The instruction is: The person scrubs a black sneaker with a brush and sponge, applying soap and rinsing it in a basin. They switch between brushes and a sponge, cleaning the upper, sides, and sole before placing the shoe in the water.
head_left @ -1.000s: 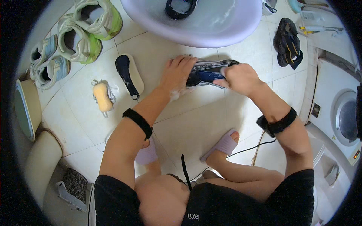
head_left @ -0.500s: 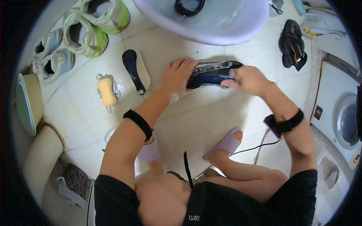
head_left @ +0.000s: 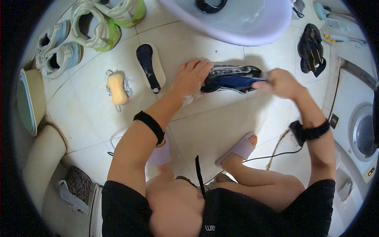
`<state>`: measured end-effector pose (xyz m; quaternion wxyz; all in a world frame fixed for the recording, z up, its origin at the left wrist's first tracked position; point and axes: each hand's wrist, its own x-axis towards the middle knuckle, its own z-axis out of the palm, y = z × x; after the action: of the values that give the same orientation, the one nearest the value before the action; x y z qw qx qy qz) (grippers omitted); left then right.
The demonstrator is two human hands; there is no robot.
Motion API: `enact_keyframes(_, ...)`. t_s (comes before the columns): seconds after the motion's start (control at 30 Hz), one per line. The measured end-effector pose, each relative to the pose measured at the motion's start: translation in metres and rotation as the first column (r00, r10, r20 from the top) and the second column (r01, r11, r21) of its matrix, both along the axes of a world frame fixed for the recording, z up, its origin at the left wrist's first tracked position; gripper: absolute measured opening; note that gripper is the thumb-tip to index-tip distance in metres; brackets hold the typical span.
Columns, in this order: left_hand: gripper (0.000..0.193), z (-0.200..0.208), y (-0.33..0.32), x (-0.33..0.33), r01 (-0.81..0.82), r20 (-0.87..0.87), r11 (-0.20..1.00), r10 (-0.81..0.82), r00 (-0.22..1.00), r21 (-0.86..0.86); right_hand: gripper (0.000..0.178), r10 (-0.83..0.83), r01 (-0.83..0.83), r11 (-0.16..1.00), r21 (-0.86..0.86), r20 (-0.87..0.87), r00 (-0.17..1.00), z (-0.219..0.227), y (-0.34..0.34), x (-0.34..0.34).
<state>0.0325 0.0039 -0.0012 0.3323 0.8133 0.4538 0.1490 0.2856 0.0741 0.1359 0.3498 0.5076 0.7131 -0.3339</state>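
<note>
On pale floor tiles (head_left: 213,118) beside a lavender basin (head_left: 233,35), a foamy dark shoe (head_left: 231,81) lies between two hands.

The upper edge cuts off the basin and the black rounded thing (head_left: 215,8) in it; both shoe ends are partly covered. The left grip (head_left: 192,77) rests over one, thumb hidden: I cannot tell whether it clamps. The right grip (head_left: 282,83) curls at the other, too blurred to tell its hold. Nearby sits an orange block (head_left: 118,89), its grey cord (head_left: 127,87) partly hidden.
</note>
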Motion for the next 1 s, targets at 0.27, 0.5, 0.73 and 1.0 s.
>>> enact_keyframes(0.27,0.086,-0.004,0.001,0.002,-0.004,-0.006,1.000,0.005,1.000,0.025,0.061,0.111,-0.080,0.985,0.155,-0.200,0.973,-0.022,-0.011,-0.015)
enact_keyframes(0.5,0.080,-0.005,-0.004,-0.003,-0.041,0.026,0.999,0.041,0.999,0.004,0.068,-0.135,0.150,0.979,0.138,-0.112,0.984,-0.020,-0.014,-0.003)
enact_keyframes(0.73,0.080,0.000,-0.002,-0.003,-0.025,0.023,1.000,0.025,0.999,0.015,0.073,-0.038,0.118,0.962,0.247,-0.309,0.950,-0.029,-0.025,-0.014)
enact_keyframes(1.0,0.079,-0.014,-0.003,0.011,-0.044,0.042,0.998,0.043,0.998,0.035,0.065,-0.162,0.181,0.950,0.253,-0.096,0.982,-0.012,-0.021,0.023)
